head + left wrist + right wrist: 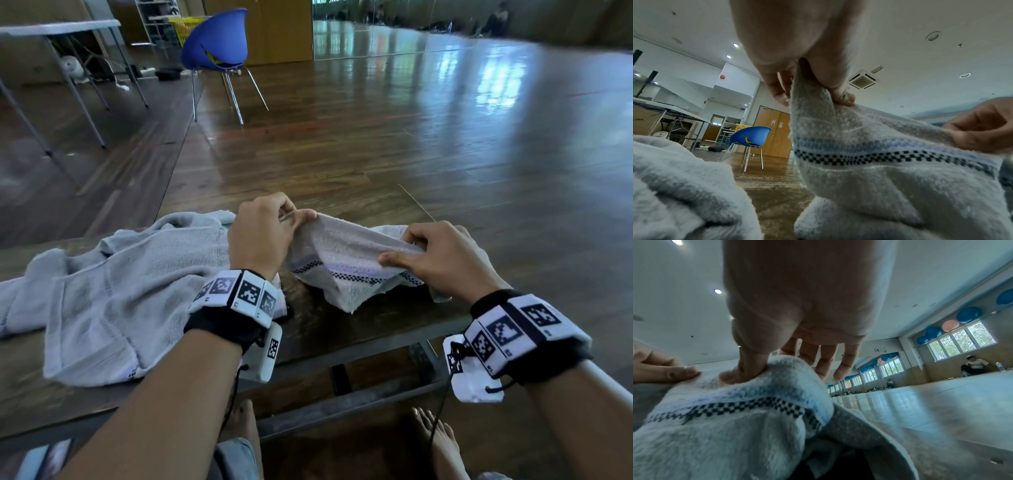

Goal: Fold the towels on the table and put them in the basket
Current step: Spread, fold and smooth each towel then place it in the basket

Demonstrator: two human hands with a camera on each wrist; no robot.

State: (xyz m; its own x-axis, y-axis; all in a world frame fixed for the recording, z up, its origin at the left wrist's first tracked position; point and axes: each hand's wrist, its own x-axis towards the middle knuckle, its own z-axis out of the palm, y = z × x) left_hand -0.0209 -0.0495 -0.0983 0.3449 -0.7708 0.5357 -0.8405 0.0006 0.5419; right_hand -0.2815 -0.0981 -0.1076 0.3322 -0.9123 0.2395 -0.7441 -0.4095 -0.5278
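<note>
Dark wooden table point(342, 329) fills the lower half of the head view, glossy hall floor beyond. My left hand point(263, 236) and right hand point(445, 260) each pinch the checker-striped towel point(346, 270) at center frame, its long axis running left to right between them, sagging onto the table. 1 grey towel point(120, 298) lies crumpled at lower left. No basket is identifiable nearby.

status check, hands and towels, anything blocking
Both hands pinching the checkered-band towel: left hand, right hand, towel lifted off the table. Second grey towel unfolded at left. No basket in view; nothing blocking.
</note>
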